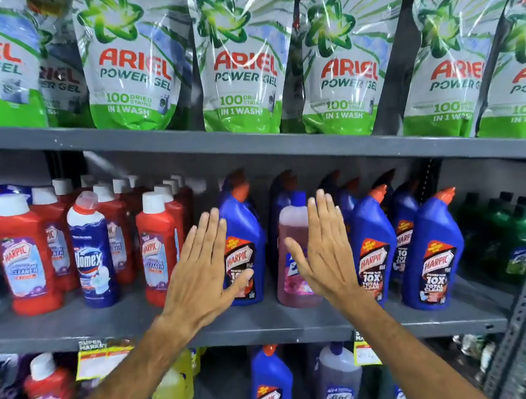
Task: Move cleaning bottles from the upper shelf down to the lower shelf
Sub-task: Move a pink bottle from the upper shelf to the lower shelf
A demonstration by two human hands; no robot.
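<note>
Both my hands are raised flat in front of the middle shelf [77,327], fingers apart, holding nothing. My left hand [202,266] hovers before a blue Harpic bottle [245,231]; its thumb overlaps the label. My right hand [324,251] partly covers a pink bottle with a blue cap [293,244]. More blue Harpic bottles [433,256] stand to the right. Red Harpic bottles [26,256] and a Domex bottle [92,251] stand to the left. On the lower shelf I see a blue Harpic bottle [271,382], a yellow bottle [169,396] and a purple bottle [339,377].
Ariel Power Gel pouches [239,60] fill the top shelf. Green bottles [513,238] stand at the far right of the middle shelf. A perforated metal upright [524,305] frames the right side. Yellow price tags [98,360] hang from the middle shelf's edge.
</note>
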